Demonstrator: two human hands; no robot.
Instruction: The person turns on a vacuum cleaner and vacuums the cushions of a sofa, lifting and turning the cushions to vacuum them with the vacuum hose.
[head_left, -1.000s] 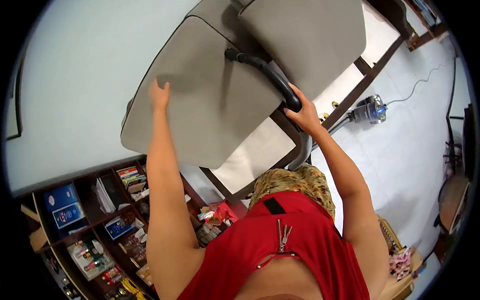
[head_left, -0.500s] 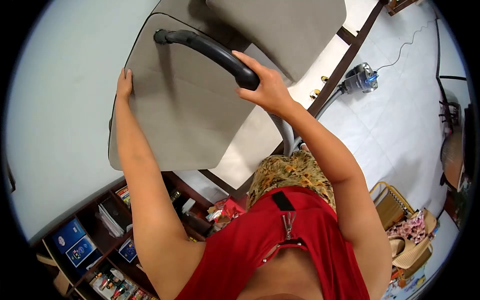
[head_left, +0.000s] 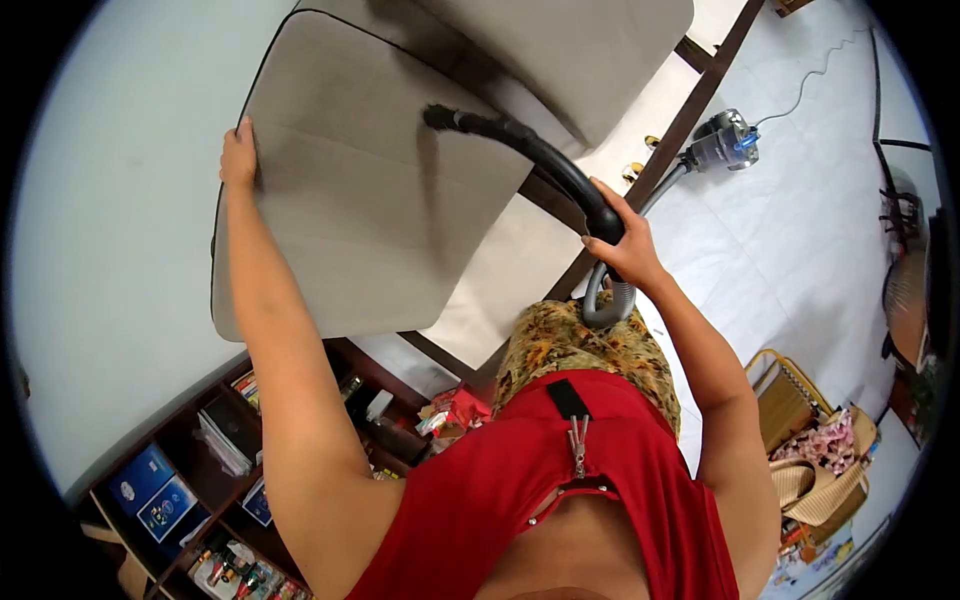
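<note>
A large grey seat cushion (head_left: 340, 220) stands tilted up in front of me. My left hand (head_left: 238, 155) grips its left edge, with some fingers hidden behind it. In my right hand (head_left: 628, 245) is the black curved vacuum cleaner handle (head_left: 545, 155), fingers wrapped around it near its lower end. The brush tip (head_left: 440, 117) of the handle is at the cushion's upper right part; whether it touches the fabric I cannot tell. From the handle a grey hose (head_left: 608, 312) loops down past my legs towards the vacuum cleaner body (head_left: 722, 145) on the floor.
A second grey cushion (head_left: 590, 60) is at the top. Under them runs a dark wooden sofa frame (head_left: 700, 110) with a pale base. A shelf unit (head_left: 215, 505) with books and boxes stands lower left. Woven bags (head_left: 825, 490) and a folding chair (head_left: 780, 385) are at right.
My right hand has moved right and down, drawing the brush tip across the cushion from its upper left corner towards its right side. My left hand still holds the cushion edge, slightly further left.
</note>
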